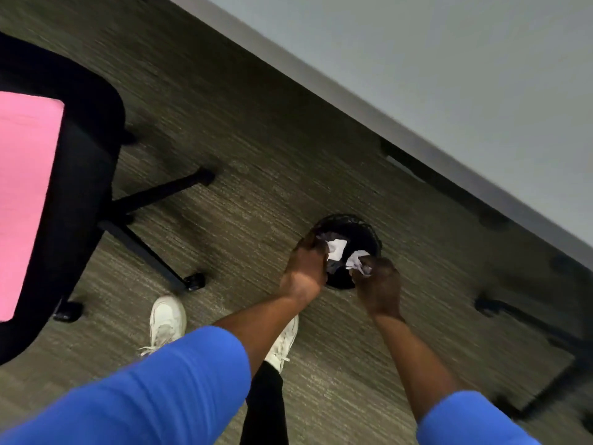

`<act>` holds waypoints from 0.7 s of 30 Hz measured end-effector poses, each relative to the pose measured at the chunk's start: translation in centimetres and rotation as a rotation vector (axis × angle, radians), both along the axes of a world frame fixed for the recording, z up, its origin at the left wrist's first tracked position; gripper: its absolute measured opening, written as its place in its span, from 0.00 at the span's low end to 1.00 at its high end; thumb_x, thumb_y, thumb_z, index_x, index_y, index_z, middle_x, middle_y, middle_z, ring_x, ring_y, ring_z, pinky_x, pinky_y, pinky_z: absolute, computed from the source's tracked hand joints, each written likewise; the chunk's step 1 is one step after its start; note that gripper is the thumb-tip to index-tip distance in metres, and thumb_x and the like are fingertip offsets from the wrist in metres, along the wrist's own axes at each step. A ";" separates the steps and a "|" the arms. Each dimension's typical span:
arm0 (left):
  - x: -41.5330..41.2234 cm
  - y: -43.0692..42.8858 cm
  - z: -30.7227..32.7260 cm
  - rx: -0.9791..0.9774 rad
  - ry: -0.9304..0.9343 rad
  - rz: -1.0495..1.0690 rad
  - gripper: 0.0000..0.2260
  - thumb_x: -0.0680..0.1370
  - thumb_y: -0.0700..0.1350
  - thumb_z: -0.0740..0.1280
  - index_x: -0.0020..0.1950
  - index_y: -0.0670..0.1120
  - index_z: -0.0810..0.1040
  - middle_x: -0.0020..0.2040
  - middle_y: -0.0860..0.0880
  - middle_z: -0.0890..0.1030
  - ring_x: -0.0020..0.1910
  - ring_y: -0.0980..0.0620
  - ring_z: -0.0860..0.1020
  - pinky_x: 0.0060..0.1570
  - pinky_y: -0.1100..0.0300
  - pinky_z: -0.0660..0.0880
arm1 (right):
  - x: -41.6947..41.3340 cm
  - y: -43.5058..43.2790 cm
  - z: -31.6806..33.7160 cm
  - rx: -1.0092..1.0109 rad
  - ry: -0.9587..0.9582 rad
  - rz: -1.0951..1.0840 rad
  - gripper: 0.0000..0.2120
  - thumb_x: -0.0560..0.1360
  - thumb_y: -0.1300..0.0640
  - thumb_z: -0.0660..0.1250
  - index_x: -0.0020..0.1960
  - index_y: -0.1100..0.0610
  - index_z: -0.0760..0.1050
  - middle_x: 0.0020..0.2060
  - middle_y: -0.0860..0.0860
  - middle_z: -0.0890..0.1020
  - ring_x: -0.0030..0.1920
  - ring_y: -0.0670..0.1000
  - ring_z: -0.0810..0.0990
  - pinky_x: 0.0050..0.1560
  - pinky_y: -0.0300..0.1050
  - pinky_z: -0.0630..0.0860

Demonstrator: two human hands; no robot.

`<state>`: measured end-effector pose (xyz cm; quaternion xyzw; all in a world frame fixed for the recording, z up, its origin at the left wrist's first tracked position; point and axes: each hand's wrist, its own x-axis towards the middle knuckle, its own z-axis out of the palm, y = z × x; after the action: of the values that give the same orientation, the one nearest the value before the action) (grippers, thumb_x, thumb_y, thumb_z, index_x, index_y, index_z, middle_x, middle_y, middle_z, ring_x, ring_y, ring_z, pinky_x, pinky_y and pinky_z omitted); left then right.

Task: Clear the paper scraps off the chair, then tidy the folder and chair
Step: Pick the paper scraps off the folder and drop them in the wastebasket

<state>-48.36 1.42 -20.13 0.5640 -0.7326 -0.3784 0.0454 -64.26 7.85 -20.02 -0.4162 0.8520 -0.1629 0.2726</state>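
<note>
Head view: two hands, left [303, 268] and right [378, 289], each clutching one paper scrap [359, 261] over one bin [369, 228].

I can't see my left hand's [305, 268] fingertips, they're down past the bin's [369, 229] rim. My right hand [378, 284] is smeared with motion blur, grip on the crumpled paper [357, 261] hard to read. The pink folder [25, 194] and chair [83, 175] are cut by the left edge. Bin contents too dark to tell.
</note>
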 end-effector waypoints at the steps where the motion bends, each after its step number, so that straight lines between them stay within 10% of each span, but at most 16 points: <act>1: -0.6 0.0 -0.5 0.012 -0.004 -0.026 0.19 0.79 0.35 0.66 0.70 0.44 0.80 0.66 0.40 0.81 0.60 0.38 0.83 0.60 0.49 0.80 | -0.4 0.0 -0.3 -0.005 0.020 0.031 0.14 0.69 0.66 0.80 0.54 0.62 0.87 0.51 0.65 0.87 0.50 0.66 0.86 0.52 0.52 0.80; 13: -1.6 -0.7 -3.2 0.359 -0.038 -0.170 0.39 0.79 0.46 0.73 0.85 0.50 0.55 0.77 0.38 0.72 0.70 0.33 0.77 0.64 0.44 0.78 | -1.7 -0.4 -1.8 0.032 -0.031 0.140 0.16 0.72 0.66 0.75 0.60 0.57 0.86 0.58 0.59 0.87 0.59 0.62 0.86 0.60 0.59 0.82; 21: 2.8 -0.9 -0.1 0.348 -0.156 -0.232 0.19 0.80 0.53 0.70 0.70 0.50 0.76 0.66 0.45 0.82 0.65 0.42 0.82 0.63 0.51 0.80 | 1.7 -0.9 -0.2 0.118 -0.053 0.231 0.21 0.76 0.64 0.71 0.69 0.59 0.79 0.68 0.61 0.79 0.62 0.64 0.83 0.61 0.59 0.81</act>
<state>-45.56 0.48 -20.27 0.5027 -0.7175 -0.4570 -0.1535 -62.53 6.96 -20.27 -0.4904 0.7990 -0.0911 0.3357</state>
